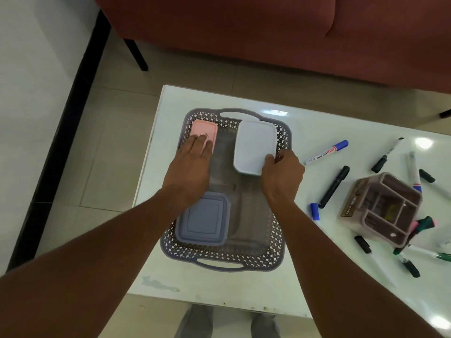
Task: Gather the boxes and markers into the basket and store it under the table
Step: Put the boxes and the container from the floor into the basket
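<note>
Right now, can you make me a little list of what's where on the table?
basket: grey, on the white table
boxes inside: pink box, white box, blue-grey box
left hand: fingers resting on the pink one
right hand: gripping the white one's corner
markers: scattered outside, like the blue-capped marker
organizer: tipped over

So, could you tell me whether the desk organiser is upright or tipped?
Tipped: the organiser lies on its side, its compartments facing the camera.
</note>
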### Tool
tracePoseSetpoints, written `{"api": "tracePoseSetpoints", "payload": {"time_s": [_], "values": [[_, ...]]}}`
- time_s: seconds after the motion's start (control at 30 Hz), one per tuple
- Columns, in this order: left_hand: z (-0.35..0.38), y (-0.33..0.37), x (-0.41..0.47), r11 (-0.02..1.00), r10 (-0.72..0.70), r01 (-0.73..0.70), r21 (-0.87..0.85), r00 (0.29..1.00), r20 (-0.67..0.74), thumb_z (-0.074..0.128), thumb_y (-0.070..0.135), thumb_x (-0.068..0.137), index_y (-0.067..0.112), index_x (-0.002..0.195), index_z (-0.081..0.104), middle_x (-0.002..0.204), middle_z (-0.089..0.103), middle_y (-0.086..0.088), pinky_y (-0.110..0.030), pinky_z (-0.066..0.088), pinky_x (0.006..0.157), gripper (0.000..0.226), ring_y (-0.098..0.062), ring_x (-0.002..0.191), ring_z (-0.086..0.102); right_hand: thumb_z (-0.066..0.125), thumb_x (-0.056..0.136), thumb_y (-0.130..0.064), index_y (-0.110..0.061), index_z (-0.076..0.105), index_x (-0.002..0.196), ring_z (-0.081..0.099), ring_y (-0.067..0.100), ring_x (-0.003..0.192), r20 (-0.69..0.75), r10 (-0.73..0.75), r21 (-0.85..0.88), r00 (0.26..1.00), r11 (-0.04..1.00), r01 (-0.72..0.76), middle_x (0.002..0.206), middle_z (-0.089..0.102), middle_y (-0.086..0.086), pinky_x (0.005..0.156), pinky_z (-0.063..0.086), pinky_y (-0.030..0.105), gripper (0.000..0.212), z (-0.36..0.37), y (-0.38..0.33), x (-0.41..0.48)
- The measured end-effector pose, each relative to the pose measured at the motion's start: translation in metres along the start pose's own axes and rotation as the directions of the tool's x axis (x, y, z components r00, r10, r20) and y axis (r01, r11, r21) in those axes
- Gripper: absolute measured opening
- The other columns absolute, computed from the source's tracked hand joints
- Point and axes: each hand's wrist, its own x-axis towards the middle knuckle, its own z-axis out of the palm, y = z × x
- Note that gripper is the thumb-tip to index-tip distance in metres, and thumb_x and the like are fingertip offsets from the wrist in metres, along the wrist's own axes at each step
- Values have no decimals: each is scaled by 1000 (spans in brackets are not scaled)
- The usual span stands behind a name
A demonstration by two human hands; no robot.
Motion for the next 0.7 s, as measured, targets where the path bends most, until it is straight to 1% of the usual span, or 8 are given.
{"api": "tracePoseSetpoints", "payload": {"time_s": [0.1,0.23,0.33,0.4,0.47,0.53,0.6,0.7], "values": [[-1,2,-3,1000,-6,6,-3,1000,-2,49,20,93,7,147,33,155,30,-15,-44,21,120,58,-32,145,22,51,98,-26,-7,59,115,51,15,81,-4,14,-4,1000,1000,-14,109,66,9,73,38,22,27,0,-1,-4],[-8,4,-11,997,-65,60,-40,989,-136,55,15,87,1,134,47,142,45,-21,-44,31,113,50,-36,133,39,51,94,-25,-12,55,112,56,20,94,-143,-63,10,988,998,65,106,61,2,77,35,24,23,-1,1,-24],[-9,4,-21,990,-140,133,-48,971,-196,55,11,83,2,130,48,138,47,-20,-45,36,106,49,-36,127,42,55,90,-23,-14,55,101,57,19,87,53,-42,41,998,998,40,94,58,-2,69,30,21,14,5,14,-75],[-9,5,-27,966,-242,216,-142,949,-203,57,6,79,3,134,44,139,42,-17,-46,42,99,56,-34,127,40,61,88,-32,-13,52,109,59,19,90,313,32,-19,949,999,-28,95,54,-5,70,36,23,29,16,24,-109],[-10,7,-30,908,-367,317,-274,917,-157,60,1,76,4,139,37,139,38,-17,-45,47,91,67,-34,125,39,69,84,-38,-12,45,111,57,15,84,457,117,-42,882,993,-110,94,54,-3,64,42,18,44,29,34,-127],[-8,4,-29,849,-447,395,-350,891,-79,62,-2,75,4,143,31,136,41,-19,-46,46,92,75,-36,123,42,72,83,-30,-11,45,104,51,6,66,485,180,-24,856,981,-193,84,54,-5,44,36,8,39,38,37,-127],[-4,-1,-29,837,-453,411,-362,891,-36,60,-5,76,4,148,26,135,47,-20,-46,44,97,80,-37,122,45,70,85,-26,-9,52,102,48,6,62,459,158,-49,874,987,-153,86,58,-4,39,34,9,30,45,33,-118],[1,-7,-31,844,-432,389,-368,901,-40,56,-7,78,6,150,22,136,48,-20,-45,45,98,80,-38,120,49,67,85,-31,-5,61,108,64,25,84,365,129,-58,922,992,-115,101,68,6,63,46,21,36,53,17,-94]]}}
